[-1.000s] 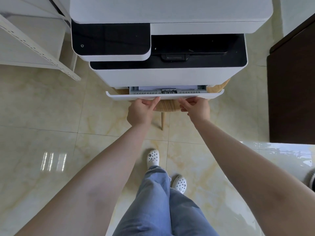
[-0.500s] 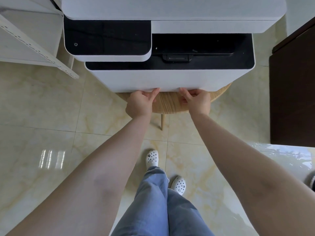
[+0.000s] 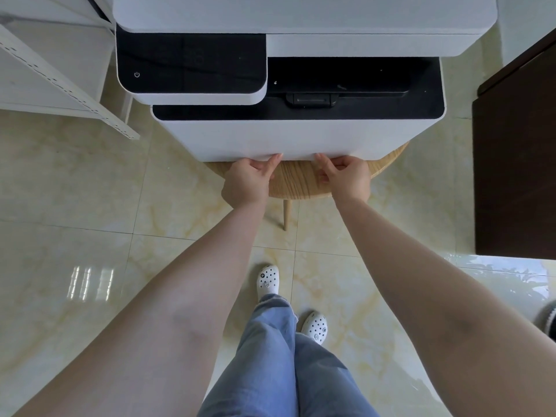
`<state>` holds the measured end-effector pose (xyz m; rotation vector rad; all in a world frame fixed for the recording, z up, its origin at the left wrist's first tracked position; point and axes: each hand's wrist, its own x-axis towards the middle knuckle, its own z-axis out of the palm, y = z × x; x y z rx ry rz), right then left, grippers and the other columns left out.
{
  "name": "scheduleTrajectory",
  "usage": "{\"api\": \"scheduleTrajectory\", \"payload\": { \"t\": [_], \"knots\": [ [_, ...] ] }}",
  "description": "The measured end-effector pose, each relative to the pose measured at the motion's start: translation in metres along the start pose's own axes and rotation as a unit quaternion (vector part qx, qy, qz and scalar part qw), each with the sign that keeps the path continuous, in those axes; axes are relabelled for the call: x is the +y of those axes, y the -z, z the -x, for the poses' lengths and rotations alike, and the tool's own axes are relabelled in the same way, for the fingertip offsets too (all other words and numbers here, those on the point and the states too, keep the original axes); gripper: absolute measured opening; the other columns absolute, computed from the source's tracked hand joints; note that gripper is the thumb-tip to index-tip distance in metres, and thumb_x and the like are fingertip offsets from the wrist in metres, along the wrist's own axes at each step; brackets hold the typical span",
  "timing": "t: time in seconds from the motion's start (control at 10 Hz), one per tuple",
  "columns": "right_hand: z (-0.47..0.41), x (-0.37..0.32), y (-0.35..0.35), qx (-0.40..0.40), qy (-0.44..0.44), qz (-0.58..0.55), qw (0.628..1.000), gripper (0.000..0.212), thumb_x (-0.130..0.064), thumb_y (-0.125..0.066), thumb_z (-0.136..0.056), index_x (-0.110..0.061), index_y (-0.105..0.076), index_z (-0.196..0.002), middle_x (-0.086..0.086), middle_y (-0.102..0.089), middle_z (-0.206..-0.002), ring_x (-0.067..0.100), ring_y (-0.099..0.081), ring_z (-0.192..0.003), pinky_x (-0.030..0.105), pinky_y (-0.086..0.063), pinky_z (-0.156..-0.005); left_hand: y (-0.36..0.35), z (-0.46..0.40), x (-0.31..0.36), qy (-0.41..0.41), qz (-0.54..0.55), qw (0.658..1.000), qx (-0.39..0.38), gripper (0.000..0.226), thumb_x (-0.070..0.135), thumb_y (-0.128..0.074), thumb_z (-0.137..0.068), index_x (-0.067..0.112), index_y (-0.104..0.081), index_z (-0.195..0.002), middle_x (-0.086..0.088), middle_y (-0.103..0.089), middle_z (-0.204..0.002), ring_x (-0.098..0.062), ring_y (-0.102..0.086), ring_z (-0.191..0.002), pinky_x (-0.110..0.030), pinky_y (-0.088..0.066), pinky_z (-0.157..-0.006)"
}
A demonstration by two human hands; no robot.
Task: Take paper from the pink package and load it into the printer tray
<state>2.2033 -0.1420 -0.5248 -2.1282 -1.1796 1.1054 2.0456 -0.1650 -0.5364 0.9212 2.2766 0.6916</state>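
Hands on closed printer tray (image 3: 298,155): pinch risk.
Left hand (image 3: 248,183) and right hand (image 3: 349,179) show curled fingers, thumbs on the tray's lower edge; grip I cannot tell. I judge fingers could catch under it, or a shove could slide the printer (image 3: 301,13) on its wooden table (image 3: 298,183). Pink package is out of view; dark cabinet (image 3: 517,161) crowds the right.

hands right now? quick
Left hand: fingers curled, holding nothing, thumb on the white plastic printer tray front.
Right hand: the same.

Glossy beige marble-pattern floor tiles (image 3: 75,191) reflect window light at lower left; white metal shelf (image 3: 60,81) upper left; dark brown wooden cabinet (image 3: 517,161) right.
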Motion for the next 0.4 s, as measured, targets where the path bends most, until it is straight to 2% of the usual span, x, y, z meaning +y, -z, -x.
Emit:
{"api": "scheduleTrajectory", "payload": {
  "t": [0.1, 0.2, 0.3, 0.4],
  "knots": [
    [-0.001, 0.002, -0.001, -0.002, -0.002, -0.012, 1.000, 0.051, -0.071, -0.062, -0.064, -0.023, -0.069, -0.080, -0.006, -0.074, -0.074, 0.014, -0.071, -0.073, 0.033, -0.055, -0.068, 0.001, 0.000, 0.000, 0.002, -0.003, 1.000, -0.007, 0.052, 0.079, -0.051, -0.067, 0.028, -0.056, -0.060, 0.012, -0.071, -0.062, -0.007, -0.065, -0.070, -0.024, -0.038, -0.055],
    [0.000, 0.003, -0.002, -0.009, -0.006, -0.025, 1.000, 0.050, -0.070, -0.064, -0.064, -0.023, -0.069, -0.081, -0.007, -0.074, -0.076, 0.014, -0.071, -0.073, 0.037, -0.058, -0.069, 0.002, 0.000, -0.005, -0.006, -0.011, 1.000, -0.013, 0.057, 0.082, -0.048, -0.065, 0.027, -0.062, -0.072, 0.013, -0.072, -0.068, -0.007, -0.066, -0.071, -0.025, -0.043, -0.057],
    [0.000, 0.007, -0.002, -0.018, -0.001, -0.044, 0.999, 0.037, -0.055, -0.069, -0.072, -0.020, -0.070, -0.081, -0.005, -0.074, -0.075, 0.014, -0.072, -0.072, 0.037, -0.059, -0.070, 0.002, -0.001, -0.011, -0.022, -0.004, 0.999, -0.028, 0.042, 0.070, -0.057, -0.073, 0.028, -0.059, -0.077, 0.012, -0.072, -0.074, -0.008, -0.067, -0.072, -0.027, -0.046, -0.060],
    [0.011, 0.014, 0.004, -0.039, -0.033, -0.073, 0.996, 0.023, -0.032, -0.063, -0.086, -0.012, -0.070, -0.078, 0.000, -0.074, -0.070, 0.015, -0.072, -0.068, 0.033, -0.057, -0.067, 0.001, 0.007, -0.023, -0.027, 0.006, 0.995, -0.093, 0.019, 0.045, -0.062, -0.084, 0.026, -0.059, -0.080, 0.011, -0.070, -0.066, -0.012, -0.068, -0.072, -0.031, -0.052, -0.066]
  ]
}}
